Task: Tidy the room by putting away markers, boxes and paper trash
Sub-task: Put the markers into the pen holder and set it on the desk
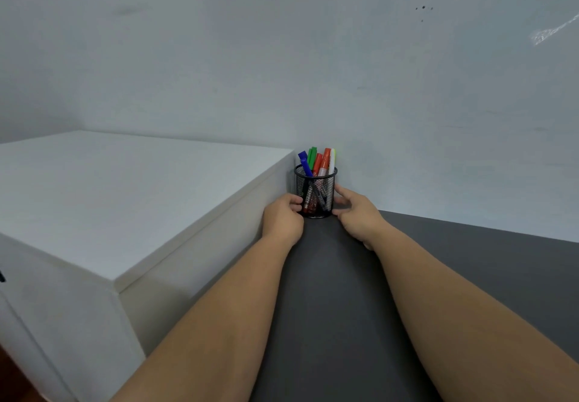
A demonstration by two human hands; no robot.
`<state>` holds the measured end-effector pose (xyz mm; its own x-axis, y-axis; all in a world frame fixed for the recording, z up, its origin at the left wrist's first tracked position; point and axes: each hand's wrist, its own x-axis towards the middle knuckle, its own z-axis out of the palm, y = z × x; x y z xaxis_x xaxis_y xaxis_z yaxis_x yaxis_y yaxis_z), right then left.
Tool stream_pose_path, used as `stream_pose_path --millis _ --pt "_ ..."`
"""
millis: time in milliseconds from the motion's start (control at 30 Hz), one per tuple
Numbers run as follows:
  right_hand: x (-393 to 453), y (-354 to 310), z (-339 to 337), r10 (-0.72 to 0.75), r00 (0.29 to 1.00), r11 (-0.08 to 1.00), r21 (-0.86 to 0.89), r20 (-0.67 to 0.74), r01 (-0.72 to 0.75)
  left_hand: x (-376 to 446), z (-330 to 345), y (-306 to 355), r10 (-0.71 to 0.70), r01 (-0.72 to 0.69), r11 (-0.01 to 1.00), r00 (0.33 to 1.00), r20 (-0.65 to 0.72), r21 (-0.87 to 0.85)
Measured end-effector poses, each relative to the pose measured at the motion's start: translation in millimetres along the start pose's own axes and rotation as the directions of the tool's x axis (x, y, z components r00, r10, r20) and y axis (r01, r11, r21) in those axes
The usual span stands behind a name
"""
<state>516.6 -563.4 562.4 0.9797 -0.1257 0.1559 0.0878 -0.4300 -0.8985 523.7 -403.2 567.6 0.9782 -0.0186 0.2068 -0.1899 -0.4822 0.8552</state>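
A black mesh pen cup point(315, 193) stands upright on the dark grey tabletop point(454, 276), in the far corner where the white cabinet meets the wall. Several markers point(317, 160) stick out of it: blue, green, red, orange and one with a yellow-green cap. My left hand point(282, 218) touches the cup's left side with curled fingers. On the cup's right side, my right hand point(355, 213) rests thumb and fingers against the mesh. Both forearms reach straight ahead from the bottom of the view.
A white cabinet point(125, 201) with a flat top fills the left, taller than the tabletop and right against the cup. A pale wall point(407, 103) closes the back. Dark tabletop stretches to the right of my right arm.
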Motion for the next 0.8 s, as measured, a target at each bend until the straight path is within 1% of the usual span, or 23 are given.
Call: stream_pose_path --millis 167,233,300,333,400,467,567,667,800 --pt "2 4 1 0.022 1.0 1.0 0.01 -0.002 -0.022 0 -1 -2 -0.017 0.017 1.0 1.0 0.009 0.002" --pt "-5 1 0 0.013 1.0 0.999 -0.04 -0.024 -0.014 -6 -5 -2 -0.017 0.016 0.999 1.0 0.023 0.045" --pt "-16 -2 -1 -0.034 0.999 0.982 -0.188 -0.036 0.027 -14 -8 -3 0.025 -0.035 0.986 0.998 0.063 0.166" --pt "-22 -3 -1 -0.059 0.998 0.954 -0.295 -0.014 0.052 -21 -11 -4 0.05 -0.073 0.965 0.994 0.095 0.254" --pt "-35 -5 1 -0.077 0.995 0.853 -0.513 0.062 0.098 -37 -16 -5 0.103 -0.161 0.894 0.982 0.157 0.419" --pt "-50 -6 4 -0.044 0.992 0.779 -0.617 0.121 0.11 -56 -21 -7 0.14 -0.23 0.82 0.969 0.206 0.524" --pt "-82 -15 9 -0.027 0.988 0.733 -0.668 0.154 0.124 -95 -33 -8 0.146 -0.276 0.758 0.955 0.258 0.592" --pt "-122 -26 15 -0.032 0.989 0.708 -0.695 0.147 0.126 -144 -56 -3 0.116 -0.303 0.728 0.938 0.326 0.615" --pt "-183 -45 30 -0.032 0.983 0.683 -0.715 0.18 0.153 -213 -101 -3 0.073 -0.355 0.693 0.9 0.429 0.627"
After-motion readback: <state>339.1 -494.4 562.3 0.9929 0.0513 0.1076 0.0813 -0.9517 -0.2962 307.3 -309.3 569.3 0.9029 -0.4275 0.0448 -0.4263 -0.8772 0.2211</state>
